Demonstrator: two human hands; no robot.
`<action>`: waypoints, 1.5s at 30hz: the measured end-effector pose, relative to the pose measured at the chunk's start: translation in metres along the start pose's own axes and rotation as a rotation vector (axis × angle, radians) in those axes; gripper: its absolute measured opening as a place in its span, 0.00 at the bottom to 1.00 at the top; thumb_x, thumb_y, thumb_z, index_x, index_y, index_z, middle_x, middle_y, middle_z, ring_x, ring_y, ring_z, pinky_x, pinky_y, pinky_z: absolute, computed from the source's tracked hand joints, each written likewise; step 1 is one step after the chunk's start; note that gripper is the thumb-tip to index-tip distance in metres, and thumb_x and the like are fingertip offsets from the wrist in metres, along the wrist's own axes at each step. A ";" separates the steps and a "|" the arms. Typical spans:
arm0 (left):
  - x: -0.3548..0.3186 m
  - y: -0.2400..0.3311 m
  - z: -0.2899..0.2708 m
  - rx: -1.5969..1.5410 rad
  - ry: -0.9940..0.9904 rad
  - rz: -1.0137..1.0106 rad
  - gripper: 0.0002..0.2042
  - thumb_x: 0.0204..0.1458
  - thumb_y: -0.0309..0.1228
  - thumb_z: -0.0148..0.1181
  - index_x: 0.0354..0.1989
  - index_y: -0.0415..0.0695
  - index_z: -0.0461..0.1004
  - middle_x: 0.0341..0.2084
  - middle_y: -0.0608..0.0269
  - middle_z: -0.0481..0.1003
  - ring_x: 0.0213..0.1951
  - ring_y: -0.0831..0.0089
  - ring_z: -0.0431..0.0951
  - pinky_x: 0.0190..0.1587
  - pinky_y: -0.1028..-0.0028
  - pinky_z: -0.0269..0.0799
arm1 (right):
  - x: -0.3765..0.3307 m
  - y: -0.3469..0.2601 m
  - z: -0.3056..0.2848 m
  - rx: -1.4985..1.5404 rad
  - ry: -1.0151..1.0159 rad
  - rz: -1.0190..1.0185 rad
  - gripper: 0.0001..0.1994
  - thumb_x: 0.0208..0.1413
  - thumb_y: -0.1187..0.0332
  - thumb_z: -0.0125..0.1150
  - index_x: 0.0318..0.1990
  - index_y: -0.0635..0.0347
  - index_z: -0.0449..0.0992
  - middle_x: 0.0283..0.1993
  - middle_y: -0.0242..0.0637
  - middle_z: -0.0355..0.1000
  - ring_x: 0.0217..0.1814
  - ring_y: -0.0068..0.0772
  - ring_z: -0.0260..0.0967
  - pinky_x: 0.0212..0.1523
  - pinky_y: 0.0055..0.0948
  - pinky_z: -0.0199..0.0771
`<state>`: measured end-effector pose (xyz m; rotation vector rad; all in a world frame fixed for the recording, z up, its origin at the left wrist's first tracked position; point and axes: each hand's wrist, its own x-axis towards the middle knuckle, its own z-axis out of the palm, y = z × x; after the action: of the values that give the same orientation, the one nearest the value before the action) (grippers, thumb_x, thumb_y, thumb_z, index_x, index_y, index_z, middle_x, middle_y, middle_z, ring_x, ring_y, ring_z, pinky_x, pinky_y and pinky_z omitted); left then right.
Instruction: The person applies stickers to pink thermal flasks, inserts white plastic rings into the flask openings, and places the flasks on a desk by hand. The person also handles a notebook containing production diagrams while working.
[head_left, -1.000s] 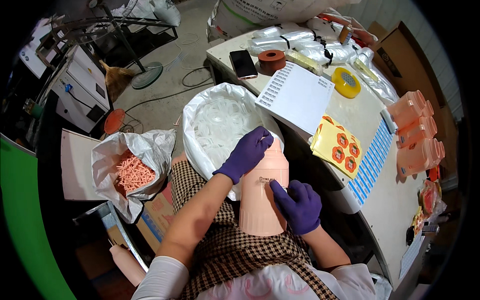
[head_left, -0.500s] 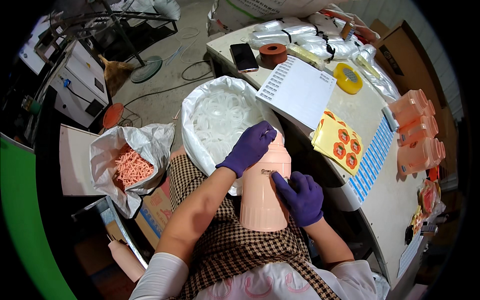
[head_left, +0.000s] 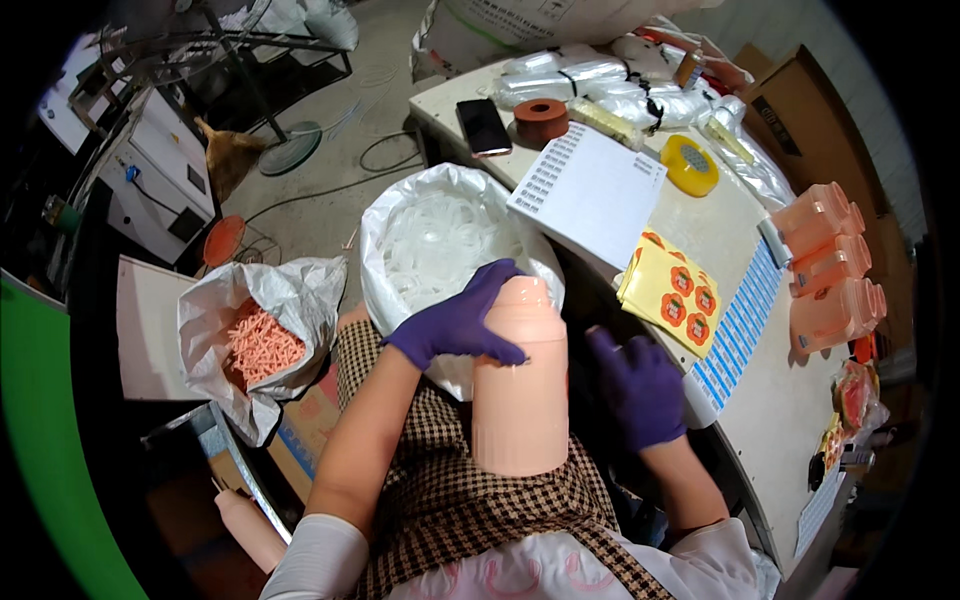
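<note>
A pink plastic thermos casing (head_left: 520, 420) with a narrower neck stands over my lap, against the checked apron (head_left: 425, 470). My left hand (head_left: 465, 320), in a purple glove, grips the casing below its neck, thumb across the front. Off to the right of the casing, my right hand (head_left: 640, 390), also gloved in purple, touches nothing; its fingers are partly stretched and apart. Just beyond my left hand is a white sack (head_left: 385, 215) of clear plastic rings (head_left: 450, 235). Nearest my right hand on the table lie yellow sheets of orange flower-shaped stickers (head_left: 670, 290).
On the table (head_left: 760, 420) at the right are a white label sheet (head_left: 590, 180), a blue-and-white label strip (head_left: 740, 325), a phone (head_left: 484, 127), brown tape (head_left: 540, 120), yellow tape (head_left: 690, 165) and pink plastic parts (head_left: 840, 315). At left a sack (head_left: 320, 285) holds small pink pieces (head_left: 265, 345).
My left hand has shifted from the casing's top to its side. My right hand has come off the casing and moved right. The small dark label on its front no longer shows clearly.
</note>
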<state>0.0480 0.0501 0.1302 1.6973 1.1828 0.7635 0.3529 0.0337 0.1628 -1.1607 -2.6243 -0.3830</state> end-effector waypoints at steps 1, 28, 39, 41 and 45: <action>-0.006 0.003 -0.001 0.006 0.011 0.029 0.57 0.33 0.42 0.82 0.72 0.40 0.51 0.64 0.49 0.61 0.67 0.57 0.60 0.70 0.63 0.56 | 0.005 0.020 0.004 0.005 0.053 0.108 0.24 0.55 0.63 0.62 0.62 0.38 0.73 0.36 0.36 0.67 0.33 0.41 0.69 0.24 0.38 0.71; -0.019 0.051 0.089 -0.430 0.240 0.192 0.10 0.53 0.22 0.62 0.44 0.38 0.78 0.45 0.57 0.79 0.47 0.70 0.78 0.52 0.71 0.72 | -0.250 0.212 -0.032 0.260 0.892 1.036 0.23 0.45 0.73 0.79 0.49 0.62 0.76 0.50 0.33 0.69 0.46 0.27 0.70 0.47 0.31 0.73; -0.112 -0.113 0.118 0.257 -0.344 -0.056 0.15 0.58 0.40 0.54 0.46 0.48 0.81 0.42 0.52 0.80 0.46 0.54 0.80 0.50 0.61 0.75 | -0.251 0.390 0.060 0.916 1.090 1.134 0.30 0.47 0.77 0.75 0.58 0.60 0.66 0.53 0.38 0.71 0.50 0.33 0.73 0.48 0.30 0.76; -0.107 -0.124 0.124 0.306 -0.421 -0.026 0.15 0.59 0.38 0.53 0.47 0.46 0.80 0.44 0.51 0.79 0.47 0.55 0.79 0.51 0.62 0.74 | -0.245 0.373 0.068 0.882 1.090 1.095 0.35 0.47 0.77 0.74 0.63 0.61 0.63 0.62 0.42 0.65 0.58 0.37 0.69 0.52 0.34 0.75; -0.103 -0.156 0.131 0.036 -0.641 -0.054 0.14 0.59 0.36 0.51 0.44 0.41 0.79 0.42 0.49 0.79 0.46 0.55 0.78 0.50 0.66 0.72 | -0.253 0.346 0.071 0.614 0.844 1.433 0.31 0.48 0.70 0.71 0.62 0.62 0.69 0.58 0.41 0.67 0.52 0.35 0.69 0.50 0.35 0.74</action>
<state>0.0652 -0.0681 -0.0647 1.7433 0.7860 0.1314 0.7692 0.1091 0.0616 -1.7013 -0.7177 0.2061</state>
